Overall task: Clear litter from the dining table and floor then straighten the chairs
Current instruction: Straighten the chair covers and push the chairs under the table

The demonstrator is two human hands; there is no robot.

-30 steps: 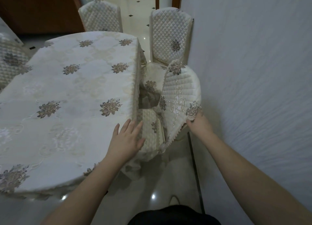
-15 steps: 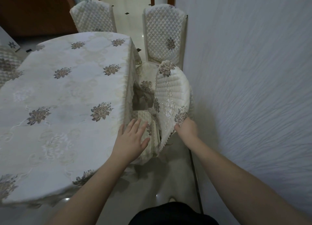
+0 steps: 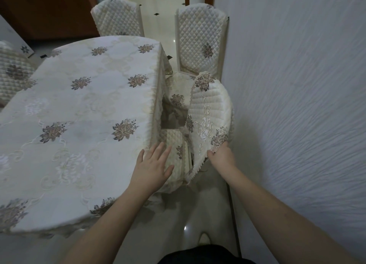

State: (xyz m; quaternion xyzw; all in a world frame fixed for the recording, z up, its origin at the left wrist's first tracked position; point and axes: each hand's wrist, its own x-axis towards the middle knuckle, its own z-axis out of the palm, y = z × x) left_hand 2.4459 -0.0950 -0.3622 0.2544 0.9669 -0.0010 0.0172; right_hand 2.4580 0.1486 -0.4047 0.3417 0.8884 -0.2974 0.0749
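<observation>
The dining table [image 3: 79,125] wears a cream cloth with brown flower motifs and carries no litter that I can see. Tucked against its right edge is a near chair [image 3: 174,145] in a quilted cream cover. The back flap of that chair cover [image 3: 210,113] is lifted, and my right hand [image 3: 221,157] pinches its lace-edged lower corner. My left hand [image 3: 152,164] hovers open, fingers spread, over the chair's quilted side at the table edge. A second quilted chair [image 3: 202,44] stands behind it by the wall.
A white textured wall [image 3: 297,105] runs close along the right. A third quilted chair [image 3: 118,18] stands at the table's far end and another [image 3: 13,75] at the left. Glossy pale floor tiles [image 3: 178,214] lie below, with a dark strip along the wall base.
My right hand has drawn the lifted chair-cover flap slightly toward me and inward. My left hand stays open near the chair's side. The view has shifted a little.
</observation>
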